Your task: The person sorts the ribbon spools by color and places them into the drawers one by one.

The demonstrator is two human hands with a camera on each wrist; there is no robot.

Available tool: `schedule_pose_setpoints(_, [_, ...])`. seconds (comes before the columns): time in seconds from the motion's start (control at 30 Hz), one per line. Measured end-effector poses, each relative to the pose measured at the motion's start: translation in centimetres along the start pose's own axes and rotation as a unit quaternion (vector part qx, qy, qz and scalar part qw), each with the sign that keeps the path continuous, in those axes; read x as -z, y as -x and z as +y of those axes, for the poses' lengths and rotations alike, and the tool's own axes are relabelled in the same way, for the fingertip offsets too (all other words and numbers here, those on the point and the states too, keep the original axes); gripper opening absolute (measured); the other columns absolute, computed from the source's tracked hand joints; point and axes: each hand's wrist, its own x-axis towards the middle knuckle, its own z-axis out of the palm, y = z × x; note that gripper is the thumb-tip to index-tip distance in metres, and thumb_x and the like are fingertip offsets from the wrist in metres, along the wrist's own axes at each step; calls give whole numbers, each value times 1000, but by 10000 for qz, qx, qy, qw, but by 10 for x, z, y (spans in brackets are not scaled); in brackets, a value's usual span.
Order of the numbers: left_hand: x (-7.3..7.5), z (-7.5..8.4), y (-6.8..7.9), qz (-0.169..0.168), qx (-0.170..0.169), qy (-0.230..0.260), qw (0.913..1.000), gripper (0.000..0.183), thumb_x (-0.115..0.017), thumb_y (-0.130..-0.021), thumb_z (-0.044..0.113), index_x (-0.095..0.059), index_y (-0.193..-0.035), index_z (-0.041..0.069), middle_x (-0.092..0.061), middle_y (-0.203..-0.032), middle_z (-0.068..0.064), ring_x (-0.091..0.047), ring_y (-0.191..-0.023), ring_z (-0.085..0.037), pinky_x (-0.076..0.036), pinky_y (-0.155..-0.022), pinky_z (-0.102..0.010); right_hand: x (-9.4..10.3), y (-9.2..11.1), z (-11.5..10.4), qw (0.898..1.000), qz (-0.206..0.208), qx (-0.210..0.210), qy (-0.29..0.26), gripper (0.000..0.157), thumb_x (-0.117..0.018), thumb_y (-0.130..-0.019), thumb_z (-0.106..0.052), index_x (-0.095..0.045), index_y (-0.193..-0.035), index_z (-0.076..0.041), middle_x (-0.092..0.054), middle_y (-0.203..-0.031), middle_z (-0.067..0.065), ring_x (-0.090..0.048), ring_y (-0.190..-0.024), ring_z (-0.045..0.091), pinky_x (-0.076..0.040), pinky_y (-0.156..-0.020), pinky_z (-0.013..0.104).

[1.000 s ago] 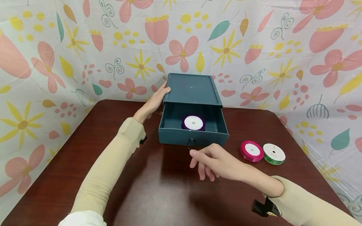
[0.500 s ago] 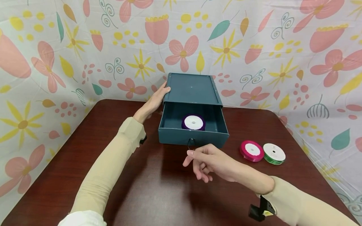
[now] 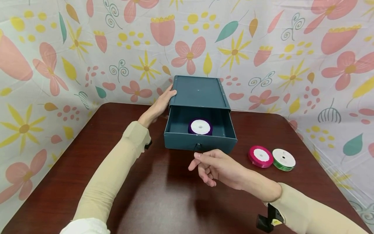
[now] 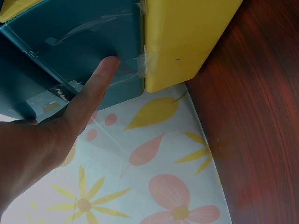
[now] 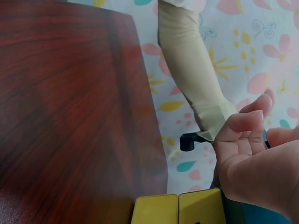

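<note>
A dark blue drawer box [image 3: 198, 91] stands at the back of the table with its drawer [image 3: 178, 141] pulled out. Inside the drawer lies a purple ribbon spool [image 3: 200, 127] with a white face. My left hand [image 3: 159, 104] rests against the box's left side, its index finger [image 4: 96, 84] straight along the blue wall in the left wrist view. Just below the drawer front, by its black cord loop [image 3: 197, 146], hovers my right hand [image 3: 219, 167]. Its fingers are loosely bent, and nothing shows between them in the right wrist view. Whether the thumb touches the cord is unclear.
On the right of the brown table [image 3: 163, 208] lie a pink ribbon spool [image 3: 261, 156] and a green one with a white face [image 3: 283, 159], side by side. Yellow panels [image 4: 182, 42] adjoin the blue box in both wrist views. A floral cloth [image 3: 190, 35] hangs behind.
My right hand has shifted slightly left and its fingers have changed their bend. The left hand, drawer and spools have stayed in place.
</note>
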Motion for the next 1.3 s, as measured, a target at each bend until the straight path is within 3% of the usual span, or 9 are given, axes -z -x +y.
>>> schedule_pose_setpoints(0.2, [0, -8, -5, 57, -17, 32, 10000, 68, -31, -97, 61, 2, -154, 42, 0, -163, 13, -16, -149, -24, -41, -104, -57, 0, -1, 0, 10000, 43, 13, -11, 35, -41, -104, -29, -67, -104, -4, -61, -65, -3, -54, -51, 6, -47, -53, 18])
schedule_pose_setpoints(0.37, [0, -8, -4, 76, -72, -11, 9999, 68, -31, -97, 62, 1, -154, 43, 0, -163, 14, -15, -150, -23, -38, -107, -54, 0, -1, -1, 9999, 53, 13, -98, 35, -42, -104, -29, -67, -104, -4, -62, -65, -3, -54, -51, 6, -47, -54, 18])
schedule_pose_setpoints(0.53, [0, -7, -4, 94, 93, 103, 9999, 67, -32, -96, 63, 0, -153, 47, -4, -163, 11, -28, -144, -29, -51, -89, -56, -1, -2, -2, 9998, 19, 119, -156, 35, -40, -105, -28, -68, -104, -5, -61, -64, -3, -54, -51, 6, -47, -54, 18])
schedule_pose_setpoints(0.9, [0, -7, -5, 123, 197, 153, 9996, 66, -32, -96, 63, -1, -152, 49, -9, -163, 8, -33, -140, -32, -51, -88, -60, 2, -4, -4, 9994, 120, 210, -262, 34, -40, -105, -26, -68, -103, -5, -59, -63, -3, -55, -52, 7, -48, -56, 19])
schedule_pose_setpoints(1.07, [0, -7, -5, 103, 102, 64, 9999, 66, -31, -97, 63, 0, -152, 47, -4, -163, 12, -25, -146, -28, -45, -99, -57, 5, -5, -5, 9995, 181, 211, -158, 35, -40, -105, -26, -67, -103, -4, -58, -62, -3, -54, -51, 7, -47, -55, 19])
schedule_pose_setpoints(1.3, [-1, -7, -7, 108, 268, 174, 9994, 65, -33, -96, 64, -1, -151, 51, -8, -163, 10, -32, -142, -29, -52, -85, -58, 9, -7, -6, 9993, 197, 311, -116, 35, -40, -105, -26, -67, -102, -4, -58, -62, -3, -54, -52, 7, -47, -56, 20])
